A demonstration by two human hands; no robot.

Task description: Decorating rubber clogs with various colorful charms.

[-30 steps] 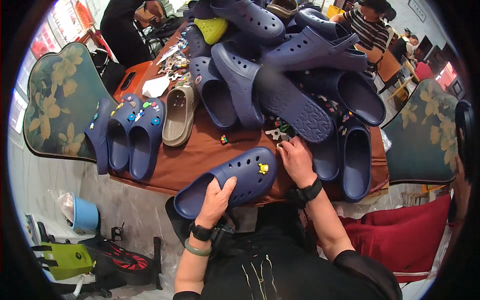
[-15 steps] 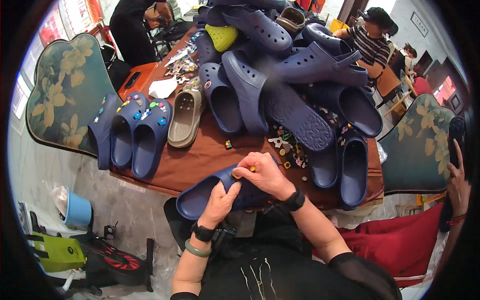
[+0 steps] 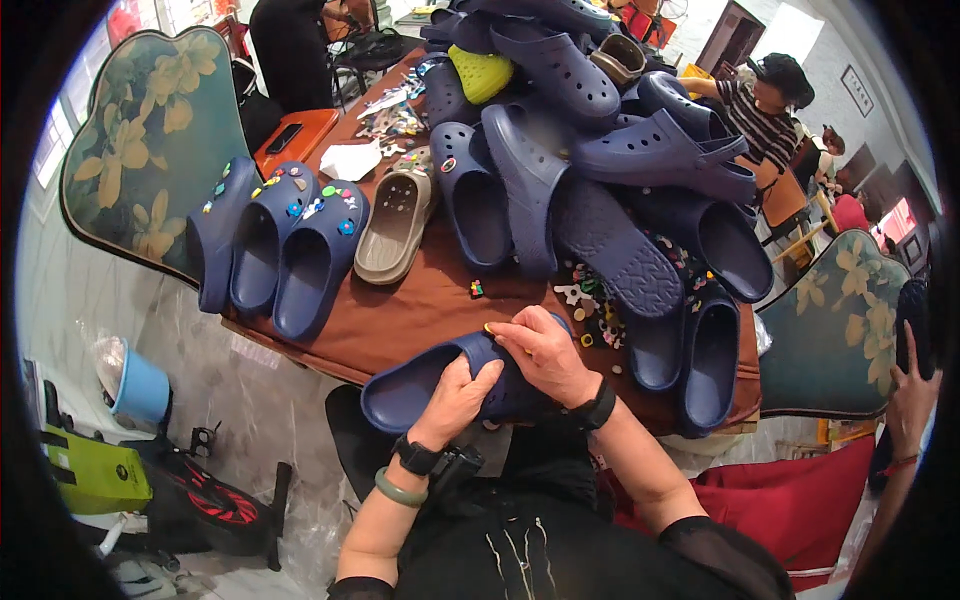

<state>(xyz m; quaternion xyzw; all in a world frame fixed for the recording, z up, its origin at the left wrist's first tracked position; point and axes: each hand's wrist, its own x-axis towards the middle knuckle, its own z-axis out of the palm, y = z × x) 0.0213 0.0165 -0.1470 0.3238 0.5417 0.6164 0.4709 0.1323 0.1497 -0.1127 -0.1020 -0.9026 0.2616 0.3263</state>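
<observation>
Two hands are closed on one navy clog, which is held at the near edge of the bench, partly over its rim. The left hand is wrapped around the clog's upper from below, fingers curled over the strap part. The right hand is pressed down on the top of the same clog, just beside the left hand and touching it, with a small yellow charm seen at its fingertips. A dark watch and a green bangle are worn on the left wrist, a dark band on the right.

Just beyond the clog, small loose charms are scattered on the brown cloth of the bench. Farther beyond the clog, a large heap of navy clogs is piled, with a yellow-green one near its top. To the left of the held clog, well apart, a row of navy clogs with coloured charms is laid out, and a beige clog is set beside them. To the right of the clog, past the bench corner, another person's hand is seen.
</observation>
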